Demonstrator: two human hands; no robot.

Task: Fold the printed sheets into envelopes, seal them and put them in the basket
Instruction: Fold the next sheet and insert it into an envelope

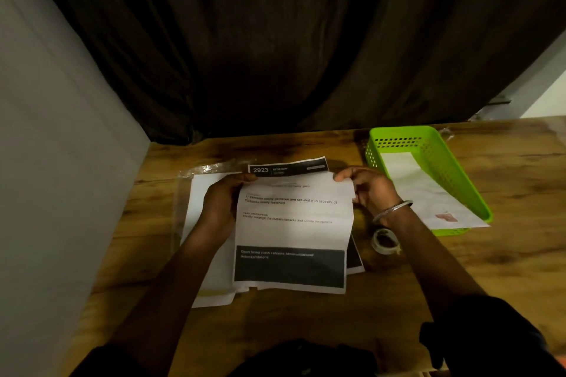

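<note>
A printed sheet [294, 232] with black text and a dark band near its bottom is held up over the table's middle. My left hand [222, 202] pinches its upper left edge and my right hand [367, 190] pinches its upper right corner, which is bent over. Beneath it lies another printed sheet [288, 168] with a black header reading 2923. White envelopes in a clear plastic sleeve [202, 193] lie to the left under my left hand. The green plastic basket [444, 159] stands at the right with a white envelope [428, 193] inside.
A roll of clear tape [385, 240] lies on the wooden table [505, 254] just below my right wrist. A dark curtain hangs behind the table and a grey wall panel runs along the left side.
</note>
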